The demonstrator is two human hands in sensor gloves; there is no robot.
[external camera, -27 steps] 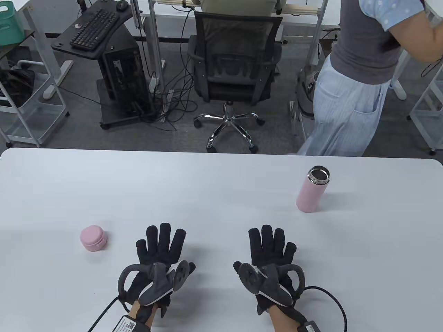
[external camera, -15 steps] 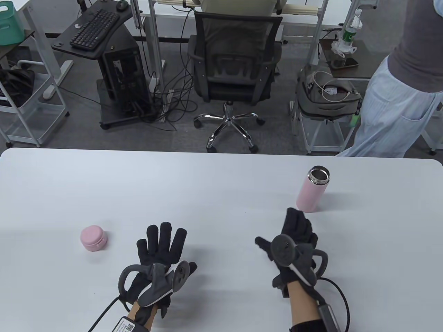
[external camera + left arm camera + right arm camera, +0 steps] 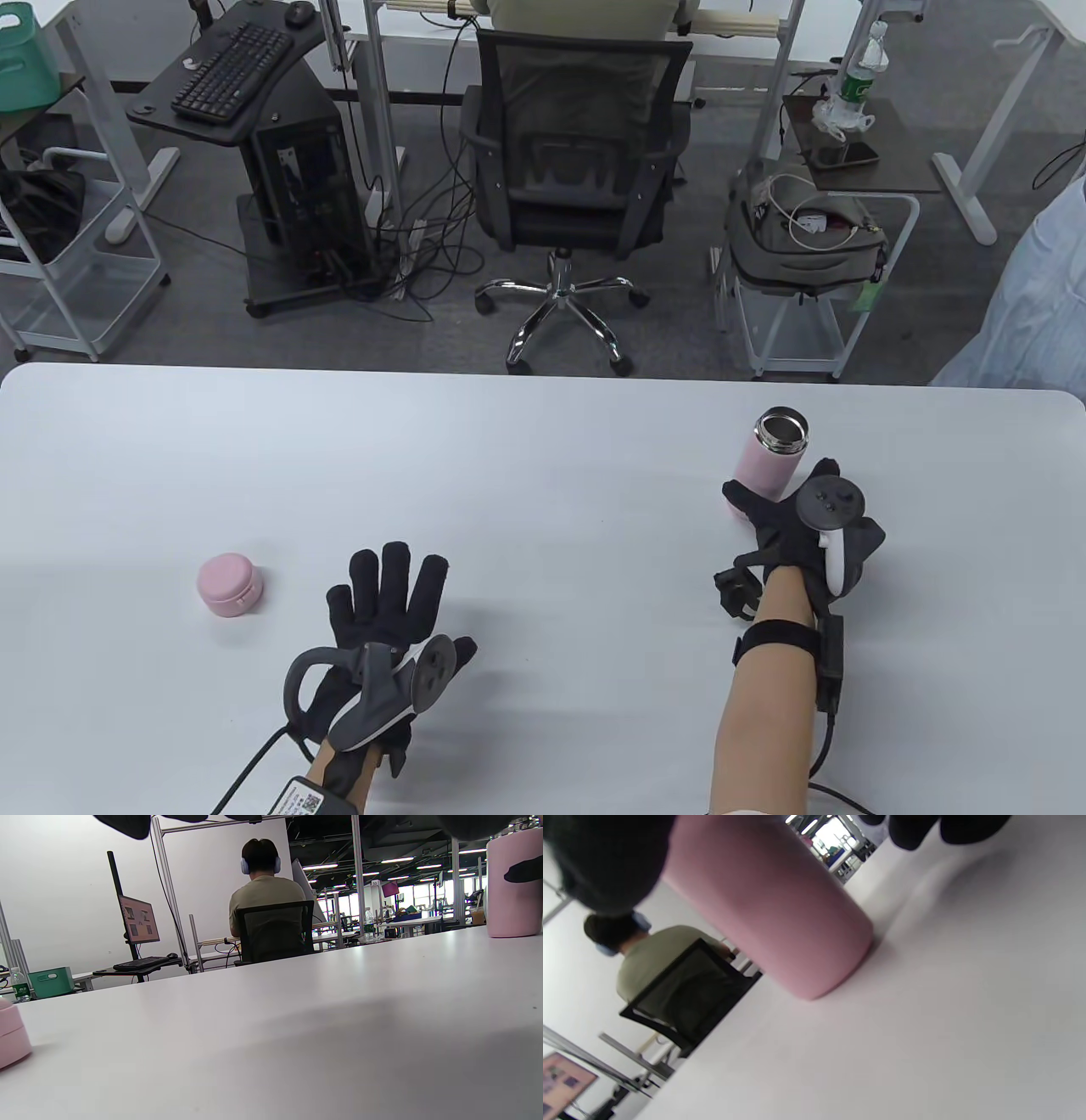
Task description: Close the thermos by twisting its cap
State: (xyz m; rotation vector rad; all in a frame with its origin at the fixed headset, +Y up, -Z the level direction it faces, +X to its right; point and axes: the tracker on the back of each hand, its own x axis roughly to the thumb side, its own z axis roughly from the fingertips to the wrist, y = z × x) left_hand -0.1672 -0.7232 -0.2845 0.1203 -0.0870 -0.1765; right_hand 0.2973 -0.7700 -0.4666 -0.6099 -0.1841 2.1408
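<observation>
The pink thermos (image 3: 761,465) stands upright at the right of the white table (image 3: 526,475), its steel mouth open. Its pink cap (image 3: 227,584) sits apart at the left. My right hand (image 3: 793,509) reaches around the thermos's lower body, thumb in front and fingers behind. In the right wrist view the thumb (image 3: 606,857) lies against the thermos (image 3: 780,908), while the fingers (image 3: 916,830) stand a little off it. My left hand (image 3: 382,611) rests flat on the table with fingers spread, right of the cap. The left wrist view shows the cap (image 3: 10,1035) and thermos (image 3: 513,891).
A black office chair (image 3: 577,153) with a seated person stands beyond the table's far edge. A cart with a grey bag (image 3: 806,238) stands at the far right. A passer-by (image 3: 1035,297) is at the right edge.
My right hand has moved forward and right from the table front to the thermos and curled around its base. The left hand has barely shifted. The passer-by has walked off to the right.
</observation>
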